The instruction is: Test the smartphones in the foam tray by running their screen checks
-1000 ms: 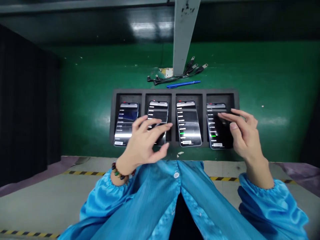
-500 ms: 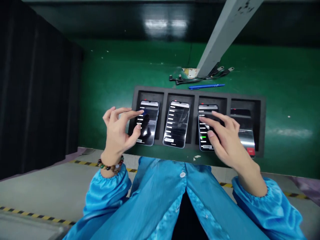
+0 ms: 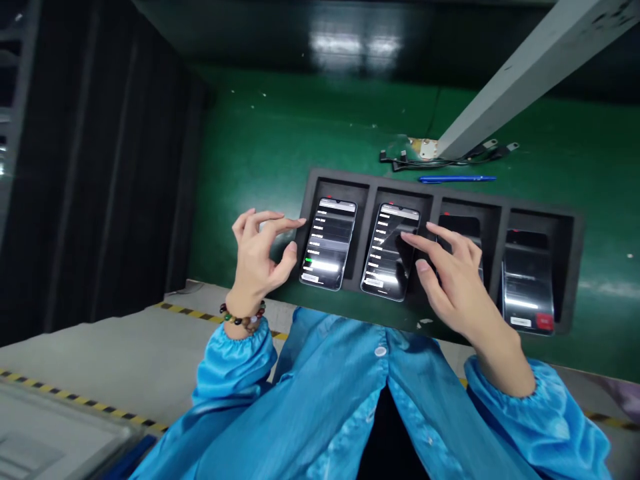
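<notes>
A dark foam tray (image 3: 496, 200) holds smartphones in its compartments. Lit menu lists show on the leftmost smartphone (image 3: 329, 243) and on the second smartphone (image 3: 385, 267). My left hand (image 3: 263, 253) hovers just left of the leftmost phone, fingers spread, holding nothing. Over the second phone's right side reaches the index finger of my right hand (image 3: 450, 273); whether it touches the glass I cannot tell. That hand is open and partly hides the third smartphone (image 3: 460, 228), whose screen is dark. The rightmost smartphone (image 3: 527, 283) shows a red block at its lower right corner.
Behind the tray lie a blue pen (image 3: 457, 179) and black cables (image 3: 425, 162), close to the foot of a grey post (image 3: 500, 100). A dark ridged panel (image 3: 100, 167) stands at the left of the green table (image 3: 240, 153).
My view has shifted left. My right hand has gone from the third phone to the second, and the third phone's screen has turned dark. My left hand has drawn off the leftmost phone.
</notes>
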Action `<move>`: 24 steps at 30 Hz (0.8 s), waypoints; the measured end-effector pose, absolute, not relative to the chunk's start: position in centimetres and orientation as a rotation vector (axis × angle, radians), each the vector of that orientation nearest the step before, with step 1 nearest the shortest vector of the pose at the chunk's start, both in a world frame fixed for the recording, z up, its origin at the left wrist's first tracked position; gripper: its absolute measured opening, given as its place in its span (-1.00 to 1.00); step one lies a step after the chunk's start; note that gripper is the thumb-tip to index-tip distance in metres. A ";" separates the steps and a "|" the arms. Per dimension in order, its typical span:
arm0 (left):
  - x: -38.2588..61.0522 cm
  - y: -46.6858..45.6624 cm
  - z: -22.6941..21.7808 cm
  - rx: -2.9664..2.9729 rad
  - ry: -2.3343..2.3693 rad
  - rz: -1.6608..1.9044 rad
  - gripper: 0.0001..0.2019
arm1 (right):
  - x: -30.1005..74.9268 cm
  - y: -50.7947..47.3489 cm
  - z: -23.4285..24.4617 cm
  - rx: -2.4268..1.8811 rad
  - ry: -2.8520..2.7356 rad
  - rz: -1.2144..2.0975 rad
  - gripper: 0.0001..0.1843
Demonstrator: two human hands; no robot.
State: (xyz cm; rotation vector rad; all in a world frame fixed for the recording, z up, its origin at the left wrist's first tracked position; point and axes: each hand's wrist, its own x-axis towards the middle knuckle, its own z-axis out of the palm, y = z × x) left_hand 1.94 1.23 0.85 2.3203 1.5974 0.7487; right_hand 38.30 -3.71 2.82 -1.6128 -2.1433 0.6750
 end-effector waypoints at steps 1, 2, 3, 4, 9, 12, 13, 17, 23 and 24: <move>1.9 1.2 0.8 2.322 1.588 0.757 -0.66 | 38.3 -3.8 2.9 -1.609 -2.144 0.668 -0.49; 1.8 1.2 0.7 2.321 1.580 0.764 -0.65 | 38.2 -3.8 3.0 -1.606 -2.144 0.662 -0.49; 1.8 1.2 0.6 2.319 1.573 0.767 -0.65 | 38.2 -3.9 3.2 -1.604 -2.146 0.663 -0.49; 1.9 1.2 0.5 2.317 1.567 0.768 -0.65 | 38.2 -4.0 3.3 -1.602 -2.148 0.666 -0.49; 2.4 1.1 0.4 2.322 1.529 0.782 -0.66 | 38.0 -4.2 3.4 -1.607 -2.152 0.700 -0.48; 2.6 1.1 0.3 2.317 1.523 0.796 -0.67 | 37.9 -4.3 3.3 -1.600 -2.150 0.712 -0.49; 2.6 1.1 0.3 2.307 1.528 0.796 -0.68 | 37.9 -4.4 3.3 -1.594 -2.151 0.723 -0.49; 2.8 1.1 0.2 2.253 1.544 0.785 -0.69 | 37.6 -4.7 3.4 -1.554 -2.163 0.782 -0.49; 2.9 1.2 0.1 2.247 1.539 0.784 -0.70 | 37.0 -5.2 3.5 -1.475 -2.201 0.829 -0.52; 2.9 1.2 0.1 2.247 1.537 0.788 -0.70 | 36.9 -5.2 3.5 -1.466 -2.209 0.837 -0.52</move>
